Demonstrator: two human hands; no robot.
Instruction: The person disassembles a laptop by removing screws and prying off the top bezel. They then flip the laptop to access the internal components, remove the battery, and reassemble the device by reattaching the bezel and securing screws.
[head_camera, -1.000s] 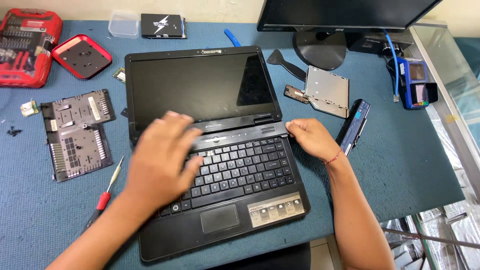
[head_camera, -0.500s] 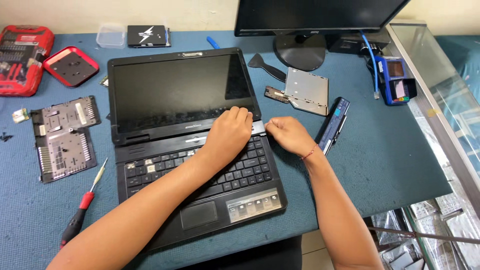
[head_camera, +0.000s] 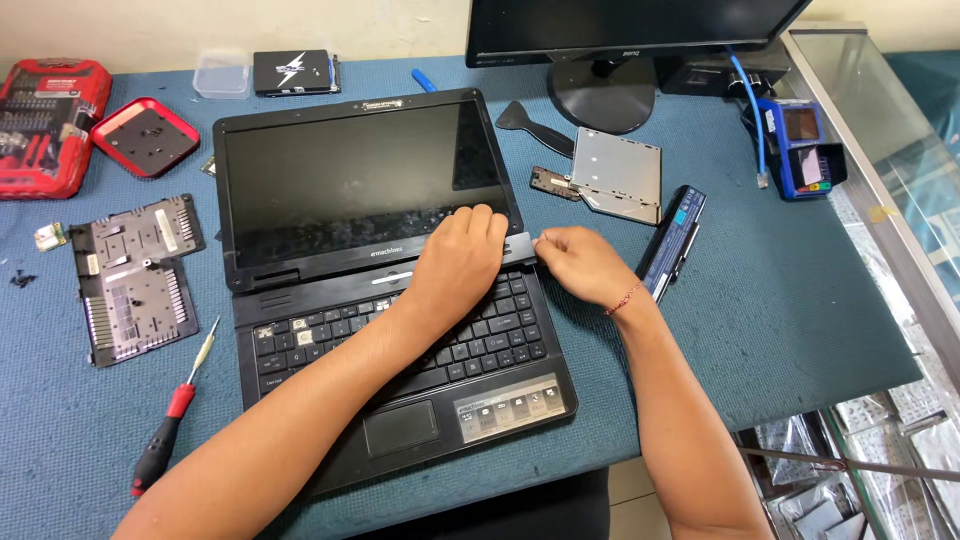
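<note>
My left hand (head_camera: 462, 262) presses flat, unclenched, on the laptop (head_camera: 385, 290) hinge strip; my right hand (head_camera: 580, 264) pinches its right end.

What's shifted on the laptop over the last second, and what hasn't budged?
The left hand slid from the keyboard's left half up and right to the hinge strip at the right corner of the laptop. The right hand stayed at that corner, fingers pinching the strip's end. The battery, red-handled screwdriver and removed covers lie as before.
</note>
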